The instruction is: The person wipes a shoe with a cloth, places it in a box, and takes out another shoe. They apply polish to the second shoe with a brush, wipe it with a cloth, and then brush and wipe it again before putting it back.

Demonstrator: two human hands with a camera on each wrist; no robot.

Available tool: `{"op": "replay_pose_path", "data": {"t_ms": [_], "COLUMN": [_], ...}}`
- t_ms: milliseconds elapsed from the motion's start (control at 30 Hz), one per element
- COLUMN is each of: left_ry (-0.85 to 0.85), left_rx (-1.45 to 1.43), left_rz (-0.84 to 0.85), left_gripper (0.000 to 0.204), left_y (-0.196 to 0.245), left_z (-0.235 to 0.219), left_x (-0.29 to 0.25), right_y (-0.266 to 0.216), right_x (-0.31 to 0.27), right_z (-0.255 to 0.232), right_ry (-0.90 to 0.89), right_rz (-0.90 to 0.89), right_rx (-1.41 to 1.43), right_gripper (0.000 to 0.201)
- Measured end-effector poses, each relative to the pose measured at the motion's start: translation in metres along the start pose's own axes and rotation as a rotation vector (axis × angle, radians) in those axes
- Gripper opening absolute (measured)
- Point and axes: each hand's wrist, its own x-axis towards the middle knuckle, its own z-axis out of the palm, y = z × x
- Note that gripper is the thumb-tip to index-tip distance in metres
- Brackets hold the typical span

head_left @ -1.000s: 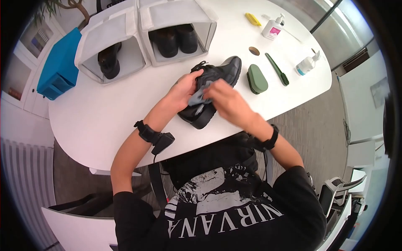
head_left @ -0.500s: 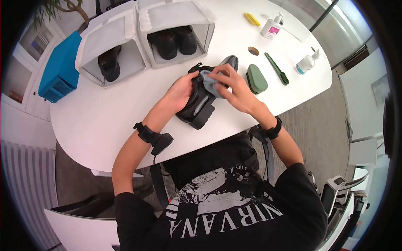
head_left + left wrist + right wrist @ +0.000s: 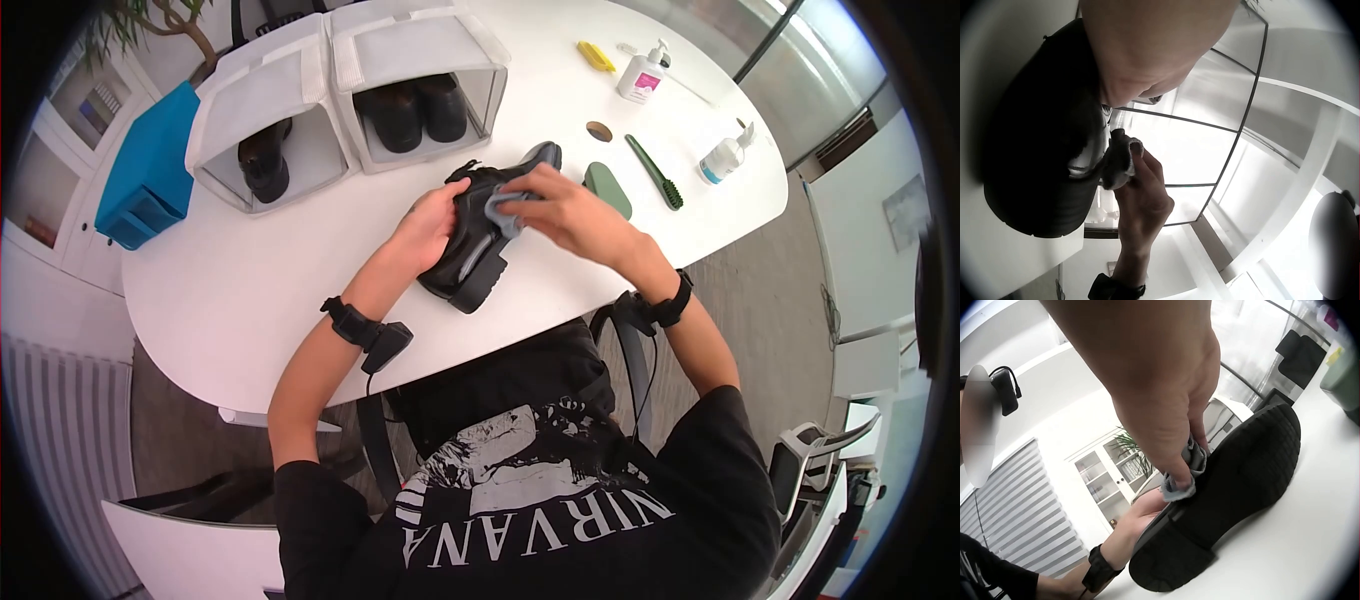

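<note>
A black leather lace-up shoe (image 3: 468, 262) is tilted on the white table, its dark sole (image 3: 1241, 469) facing the right hand in the right wrist view. My left hand (image 3: 428, 228) grips the shoe's upper from the left, near the laces, with the thumb on top. My right hand (image 3: 580, 215) pinches a crumpled grey-blue cloth (image 3: 505, 212) against the side of the shoe. In the left wrist view the cloth (image 3: 1119, 165) bunches between the right thumb and fingers, right beside the shoe.
A green block brush (image 3: 607, 188) lies just beyond the right hand, with a long-handled green brush (image 3: 655, 172), a spray bottle (image 3: 722, 160), a pump bottle (image 3: 640, 78) and a yellow item (image 3: 596, 55) farther off. Two shoe boxes (image 3: 420, 40) holding black shoes and a blue box (image 3: 150, 160) stand behind.
The right hand with the cloth has shifted across the shoe's side, its fingers lifting and then closing in again. The left hand keeps its grip; the shoe has turned slightly, showing more heel.
</note>
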Motion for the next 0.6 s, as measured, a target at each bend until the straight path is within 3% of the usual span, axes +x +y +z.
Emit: {"op": "replay_pose_path", "data": {"t_ms": [100, 167, 233, 267, 367, 433, 600], "left_ry": [0.012, 0.002, 0.007, 0.015, -0.020, -0.035, -0.004], "left_rx": [0.018, 0.011, 0.098, 0.138, 0.103, 0.080, 0.115], "left_rz": [-0.003, -0.031, 0.058, 0.093, 0.066, 0.038, 0.071], "left_gripper": [0.045, 0.045, 0.045, 0.045, 0.045, 0.047, 0.053], "left_y": [-0.002, 0.000, 0.001, -0.003, -0.002, -0.008, -0.004], "left_z": [0.003, 0.008, 0.010, 0.011, 0.021, 0.017, 0.019], "left_x": [0.001, 0.000, -0.002, -0.005, -0.009, -0.003, -0.007], "right_y": [0.027, 0.014, -0.021, -0.037, -0.003, 0.020, -0.052], "right_x": [0.001, -0.003, -0.002, -0.002, -0.004, -0.003, -0.006], "right_z": [0.008, 0.025, 0.034, 0.032, 0.031, 0.021, 0.043], "right_ry": [0.135, 0.191, 0.162, 0.131, 0.166, 0.233, 0.205], "right_rz": [0.291, 0.176, 0.020, -0.003, 0.012, 0.240, -0.047], "right_rx": [0.014, 0.016, 0.047, 0.048, -0.069, 0.043, 0.068], "right_gripper": [0.034, 0.032, 0.034, 0.036, 0.036, 0.034, 0.037]}}
